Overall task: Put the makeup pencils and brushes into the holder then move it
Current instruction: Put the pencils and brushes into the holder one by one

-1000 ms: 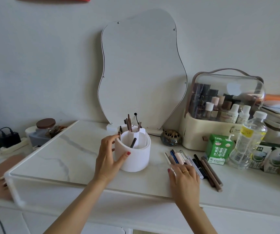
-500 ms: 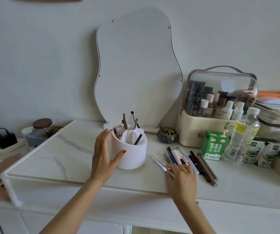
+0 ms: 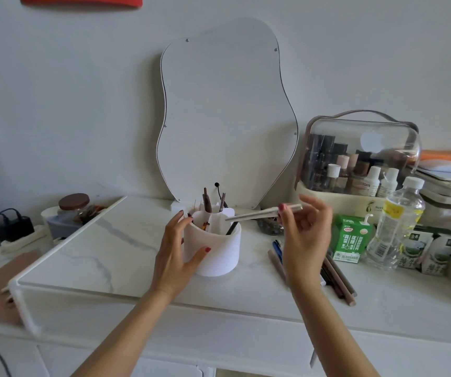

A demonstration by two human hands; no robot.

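A round white holder (image 3: pixel 219 251) with inner compartments stands on the marble top, with several pencils and brushes upright in it. My left hand (image 3: pixel 176 251) wraps its left side, thumb on the front wall. My right hand (image 3: pixel 304 235) is raised to the right of the holder and pinches a pale, thin makeup pencil (image 3: pixel 259 213) near its right end. The pencil lies almost level, its left tip over the holder's rim. Several more pencils (image 3: pixel 337 278) lie on the table below and behind my right hand, partly hidden by it.
A wavy mirror (image 3: pixel 227 118) leans on the wall behind the holder. A clear-lidded cosmetics case (image 3: pixel 355 159), a green drink carton (image 3: pixel 351 238), a water bottle (image 3: pixel 394 227) and more cartons crowd the right. A jar (image 3: pixel 73 210) and cables sit at left.
My right hand has lifted the pale pencil off the table and swung it up toward the holder's rim. My left hand stays on the holder.
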